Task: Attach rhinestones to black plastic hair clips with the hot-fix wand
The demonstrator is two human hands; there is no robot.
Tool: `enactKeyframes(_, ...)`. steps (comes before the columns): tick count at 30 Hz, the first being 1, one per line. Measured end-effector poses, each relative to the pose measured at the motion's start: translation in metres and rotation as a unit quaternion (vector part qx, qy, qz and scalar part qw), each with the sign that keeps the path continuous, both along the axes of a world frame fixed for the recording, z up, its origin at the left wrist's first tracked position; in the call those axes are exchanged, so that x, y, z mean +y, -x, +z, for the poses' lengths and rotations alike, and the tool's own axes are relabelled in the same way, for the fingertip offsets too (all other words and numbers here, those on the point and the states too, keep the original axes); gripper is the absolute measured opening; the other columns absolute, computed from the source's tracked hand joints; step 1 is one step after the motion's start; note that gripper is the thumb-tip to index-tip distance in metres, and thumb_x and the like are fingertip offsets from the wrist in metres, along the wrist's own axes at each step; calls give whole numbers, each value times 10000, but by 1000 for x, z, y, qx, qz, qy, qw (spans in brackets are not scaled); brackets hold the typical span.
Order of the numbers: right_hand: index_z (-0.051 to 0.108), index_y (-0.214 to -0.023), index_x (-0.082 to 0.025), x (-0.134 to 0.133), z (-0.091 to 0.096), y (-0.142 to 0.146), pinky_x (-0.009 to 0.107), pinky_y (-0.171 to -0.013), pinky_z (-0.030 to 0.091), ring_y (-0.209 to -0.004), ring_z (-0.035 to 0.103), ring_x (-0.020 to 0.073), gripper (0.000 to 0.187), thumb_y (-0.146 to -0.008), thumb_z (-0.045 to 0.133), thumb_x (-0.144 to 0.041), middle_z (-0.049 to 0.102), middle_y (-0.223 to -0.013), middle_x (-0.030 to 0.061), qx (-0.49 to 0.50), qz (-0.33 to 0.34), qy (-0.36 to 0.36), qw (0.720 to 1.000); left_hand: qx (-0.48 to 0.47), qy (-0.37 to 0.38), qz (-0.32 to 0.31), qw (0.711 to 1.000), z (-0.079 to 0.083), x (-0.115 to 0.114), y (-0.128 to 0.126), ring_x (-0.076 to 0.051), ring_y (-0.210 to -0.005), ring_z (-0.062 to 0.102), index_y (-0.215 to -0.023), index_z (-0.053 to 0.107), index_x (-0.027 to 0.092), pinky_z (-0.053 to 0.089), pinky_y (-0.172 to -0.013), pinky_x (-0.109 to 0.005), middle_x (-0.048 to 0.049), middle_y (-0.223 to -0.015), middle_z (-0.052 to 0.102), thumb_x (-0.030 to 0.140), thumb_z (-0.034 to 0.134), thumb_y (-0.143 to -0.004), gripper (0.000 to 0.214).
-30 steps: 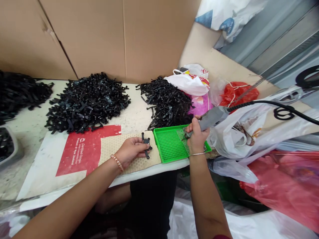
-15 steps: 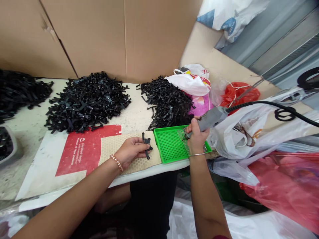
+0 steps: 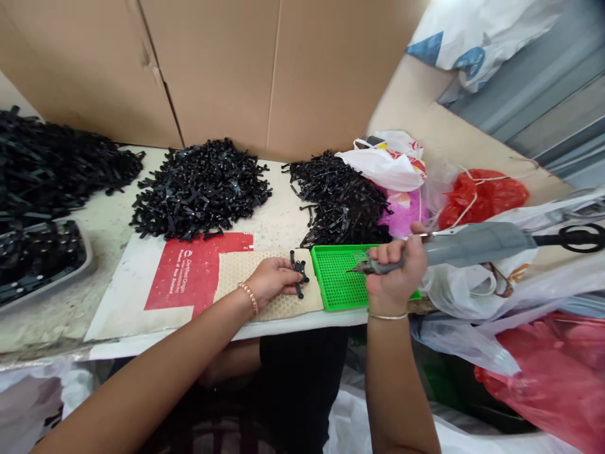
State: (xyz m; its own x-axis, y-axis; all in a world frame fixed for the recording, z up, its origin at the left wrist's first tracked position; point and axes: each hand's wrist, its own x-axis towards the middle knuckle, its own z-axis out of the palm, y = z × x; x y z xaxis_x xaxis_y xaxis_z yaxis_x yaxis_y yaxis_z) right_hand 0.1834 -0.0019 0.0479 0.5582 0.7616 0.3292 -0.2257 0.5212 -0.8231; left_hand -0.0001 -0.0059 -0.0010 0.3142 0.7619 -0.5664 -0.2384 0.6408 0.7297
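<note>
R hand (image 3: 394, 271) wrapped firmly round grey power tool (image 3: 472, 244), its thin tip held low over green mesh tray (image 3: 338, 277); L hand (image 3: 271, 282) half-closed, fingers (image 3: 289, 270) on small black plastic pieces (image 3: 299, 273) at fingertips, on tan honeycomb mat (image 3: 265, 296), can't tell if gripped; black heaps (image 3: 201, 189) on bench (image 3: 278, 217) behind; cardboard wall (image 3: 222, 75) beyond.

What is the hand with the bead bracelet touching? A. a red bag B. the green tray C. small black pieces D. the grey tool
C. The left hand has its fingers on the small black pieces, beside the green tray but not on it.
</note>
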Motion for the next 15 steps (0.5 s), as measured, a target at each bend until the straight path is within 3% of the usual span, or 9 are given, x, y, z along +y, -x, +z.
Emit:
enactKeyframes(3, 518, -909, -224, -12, 4, 38, 190, -418, 315, -377, 268, 66, 339, -713, 696, -436, 307, -467, -115, 13, 90, 26, 996, 1, -9, -2, 1000, -2, 0, 1, -132, -613, 652, -691, 598, 106, 554, -577, -219, -54, -677, 671, 54, 753, -632, 173)
enactKeyframes(6, 508, -946, -230, -14, -4, 64, 195, -424, 308, -383, 286, 71, 360, -724, 699, -438, 310, -474, -114, 4, 135, 51, 989, -3, -18, -9, 1000, -3, 0, 1, -125, -612, 645, -680, 609, 104, 547, -568, -205, -50, -670, 664, 43, 729, -649, 138)
enactKeyframes(15, 512, -955, -217, -7, -14, 71, 187, -437, 311, -393, 299, 65, 348, -736, 706, -407, 338, -485, -113, 15, 135, 59, 989, -12, -24, -9, 1000, -5, 1, 1, -112, -586, 627, -672, 601, 105, 555, -554, -208, -43, -656, 656, 38, 727, -645, 145)
